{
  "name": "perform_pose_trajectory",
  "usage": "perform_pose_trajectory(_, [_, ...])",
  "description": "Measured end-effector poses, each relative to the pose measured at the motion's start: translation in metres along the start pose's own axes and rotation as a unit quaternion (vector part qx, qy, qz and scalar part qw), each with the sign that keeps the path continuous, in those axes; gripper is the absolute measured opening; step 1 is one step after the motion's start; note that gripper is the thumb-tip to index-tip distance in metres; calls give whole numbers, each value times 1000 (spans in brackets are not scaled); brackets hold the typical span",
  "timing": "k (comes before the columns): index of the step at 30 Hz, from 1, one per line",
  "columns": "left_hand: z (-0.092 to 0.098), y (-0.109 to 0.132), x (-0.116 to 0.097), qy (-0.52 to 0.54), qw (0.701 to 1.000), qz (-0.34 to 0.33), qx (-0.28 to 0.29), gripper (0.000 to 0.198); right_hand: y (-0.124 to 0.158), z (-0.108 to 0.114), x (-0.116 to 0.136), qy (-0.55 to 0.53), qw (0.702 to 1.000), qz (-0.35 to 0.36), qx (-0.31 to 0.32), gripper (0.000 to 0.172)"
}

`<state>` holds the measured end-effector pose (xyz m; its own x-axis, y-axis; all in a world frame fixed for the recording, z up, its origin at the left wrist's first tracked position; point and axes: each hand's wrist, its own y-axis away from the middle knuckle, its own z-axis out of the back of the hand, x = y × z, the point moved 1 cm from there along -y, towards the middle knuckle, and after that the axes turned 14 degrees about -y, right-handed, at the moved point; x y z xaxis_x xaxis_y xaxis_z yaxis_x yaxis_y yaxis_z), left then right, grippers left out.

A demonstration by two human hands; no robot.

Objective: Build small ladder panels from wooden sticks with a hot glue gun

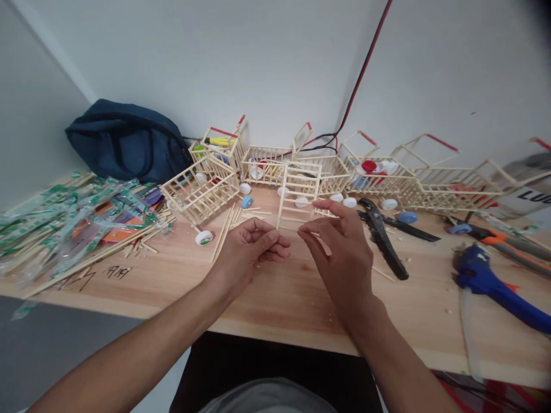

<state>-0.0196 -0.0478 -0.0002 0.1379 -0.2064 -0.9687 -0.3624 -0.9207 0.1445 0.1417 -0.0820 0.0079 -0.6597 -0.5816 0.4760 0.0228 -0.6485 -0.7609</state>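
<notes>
My left hand (260, 244) pinches the lower left end of a ladder-like frame of thin wooden sticks (280, 198), held tilted up above the table. Close by its lower right side is my right hand (342, 244), thumb and fingertips pinched together and the index finger raised beside the frame. Whatever lies between those right fingertips is too small to make out. Behind the frame stand several small stick-built carts with bottle-cap wheels, among them a tipped cart (200, 192) and a cart with red and white caps in it (383, 180).
Wrapped chopsticks (77, 223) lie heaped at left before a dark blue bag (127, 140). To the right are black-handled cutters (385, 244), orange-and-grey pliers (512, 244) and a blue glue gun (495, 281). Loose sticks (224, 229) and a blue cap (247, 202) lie near my left hand.
</notes>
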Motion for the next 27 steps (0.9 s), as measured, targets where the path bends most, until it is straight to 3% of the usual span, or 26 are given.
perform_pose_trajectory(27, [1, -2, 5, 33, 999, 13, 9, 26, 1, -1, -5, -16, 1000, 12, -3, 9])
